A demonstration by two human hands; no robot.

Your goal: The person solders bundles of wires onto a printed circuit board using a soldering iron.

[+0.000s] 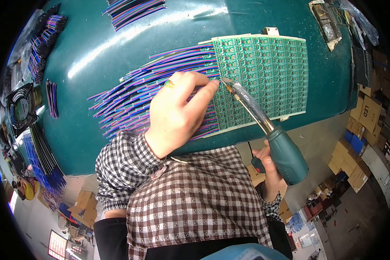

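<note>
Holding the left hand [177, 112] with fingertips together over wires [121, 108] beside circuit boards [268, 69], centre; gripping a green-handled soldering iron [289, 158] in the right hand [269, 168], lower right.

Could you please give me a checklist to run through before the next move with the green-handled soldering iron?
1. Green-handled, metal-shafted soldering iron gripped in bare right hand: ok.
2. Pointed metal tip near wired edge of green rectangular circuit-board panel: ok.
3. Bare left hand well clear of the tip: not ok, fingertips look very close.
4. Panel resting on dark-green tabletop: ok.
5. Tip hot: cannot tell.
</note>
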